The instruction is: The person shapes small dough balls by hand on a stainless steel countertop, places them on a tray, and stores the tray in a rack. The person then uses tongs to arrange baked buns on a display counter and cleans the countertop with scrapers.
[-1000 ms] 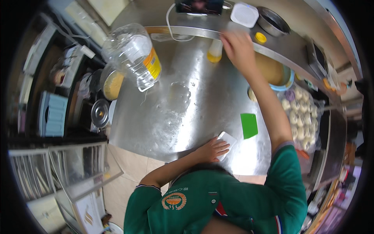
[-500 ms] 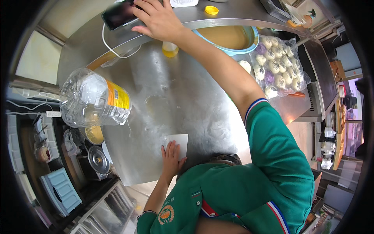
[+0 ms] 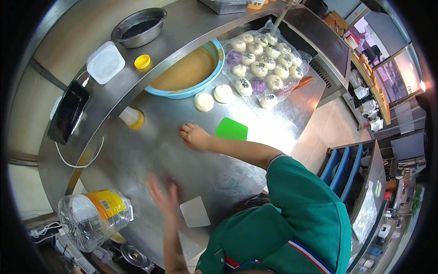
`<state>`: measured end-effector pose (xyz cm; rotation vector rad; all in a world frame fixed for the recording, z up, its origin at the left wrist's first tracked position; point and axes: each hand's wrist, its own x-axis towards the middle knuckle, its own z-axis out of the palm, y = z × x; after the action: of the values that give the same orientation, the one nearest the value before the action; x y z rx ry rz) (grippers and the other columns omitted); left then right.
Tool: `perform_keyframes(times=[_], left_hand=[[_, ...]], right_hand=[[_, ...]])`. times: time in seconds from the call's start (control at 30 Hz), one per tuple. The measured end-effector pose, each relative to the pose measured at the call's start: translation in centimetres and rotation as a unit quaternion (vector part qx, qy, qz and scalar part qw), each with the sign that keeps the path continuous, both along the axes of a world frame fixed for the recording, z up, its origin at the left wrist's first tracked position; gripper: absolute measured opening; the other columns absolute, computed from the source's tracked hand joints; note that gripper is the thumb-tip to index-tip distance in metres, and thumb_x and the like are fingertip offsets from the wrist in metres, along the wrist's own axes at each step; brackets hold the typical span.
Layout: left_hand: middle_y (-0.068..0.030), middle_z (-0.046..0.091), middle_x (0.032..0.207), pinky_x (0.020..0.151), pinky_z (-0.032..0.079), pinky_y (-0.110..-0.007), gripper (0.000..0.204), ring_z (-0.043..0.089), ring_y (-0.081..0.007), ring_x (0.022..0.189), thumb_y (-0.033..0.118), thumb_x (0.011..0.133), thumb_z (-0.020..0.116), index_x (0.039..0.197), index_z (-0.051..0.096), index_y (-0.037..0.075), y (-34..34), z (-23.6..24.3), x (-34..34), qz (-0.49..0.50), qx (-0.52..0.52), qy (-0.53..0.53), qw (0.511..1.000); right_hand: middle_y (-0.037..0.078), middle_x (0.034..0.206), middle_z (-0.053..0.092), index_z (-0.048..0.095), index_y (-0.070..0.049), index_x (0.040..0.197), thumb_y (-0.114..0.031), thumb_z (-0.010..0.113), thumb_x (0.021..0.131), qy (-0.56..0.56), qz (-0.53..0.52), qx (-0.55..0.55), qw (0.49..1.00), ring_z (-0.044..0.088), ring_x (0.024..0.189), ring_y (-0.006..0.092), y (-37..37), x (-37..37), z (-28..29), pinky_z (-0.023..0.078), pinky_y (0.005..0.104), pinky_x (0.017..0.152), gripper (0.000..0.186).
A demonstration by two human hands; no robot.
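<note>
Table (image 3: pixel 255 118): right hand (image 3: pixel 195 136), earlier at the far shelf, now rests loosely curled beside green scraper (image 3: pixel 231 129); left hand (image 3: pixel 163 197), off the white scraper (image 3: pixel 195 211), is spread, blurred.

- The right hand (image 3: pixel 195 136) rests on the steel tabletop (image 3: pixel 150 150), fingers curled, just beside a green scraper (image 3: pixel 232 129).
- The left hand (image 3: pixel 162 196) is blurred, open with fingers spread, above the tabletop near a white scraper (image 3: pixel 195 212).
- Two dough balls (image 3: pixel 213 97) lie beside a blue basin (image 3: pixel 185 71) of brown batter.
- A tray of sesame-topped buns (image 3: pixel 262 61) sits to the right of the basin.
- A large clear oil jug (image 3: pixel 93 219) lies at the lower left.
</note>
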<state>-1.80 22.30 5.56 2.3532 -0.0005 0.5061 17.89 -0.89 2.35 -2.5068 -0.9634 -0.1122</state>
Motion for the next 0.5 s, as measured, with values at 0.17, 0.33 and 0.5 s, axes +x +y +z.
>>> perform_keyframes(times=[0.17,0.33,0.5], left_hand=[[-0.0251,0.046,0.144,0.11,0.037,-0.044,0.079,0.046,-0.0391,0.133,0.031,0.085,0.078,0.145,0.039,-0.004,4.0,1.8,21.0,0.121,-0.045,-0.083,0.988],[-0.0156,0.069,0.116,0.091,0.051,-0.039,0.058,0.067,-0.0256,0.103,0.032,0.074,0.088,0.115,0.065,-0.002,5.3,-2.1,31.3,0.1,-0.199,-0.045,0.974],[-0.0135,0.069,0.122,0.099,0.047,-0.036,0.048,0.064,-0.029,0.113,0.03,0.082,0.08,0.116,0.067,-0.002,9.6,-6.3,36.1,0.206,-0.014,-0.176,0.963]], right_hand=[[0.014,0.115,0.058,0.06,-0.003,0.109,-0.014,0.069,0.082,0.016,0.015,0.085,0.996,0.06,0.099,0.0344,-4.4,-2.1,0.5,0.05,0.0433,0.088,0.03],[0.02,0.13,0.056,0.058,-0.004,0.125,-0.019,0.078,0.075,-0.015,-0.11,0.0,0.994,0.054,0.119,0.0397,-14.6,-5.1,2.3,0.043,0.0499,0.099,0.056],[0.021,0.136,0.052,0.049,-0.001,0.138,-0.016,0.076,0.083,0.007,-0.187,0.044,0.981,0.051,0.124,0.0395,-17.6,-4.9,4.4,0.043,0.0478,0.103,0.063]])
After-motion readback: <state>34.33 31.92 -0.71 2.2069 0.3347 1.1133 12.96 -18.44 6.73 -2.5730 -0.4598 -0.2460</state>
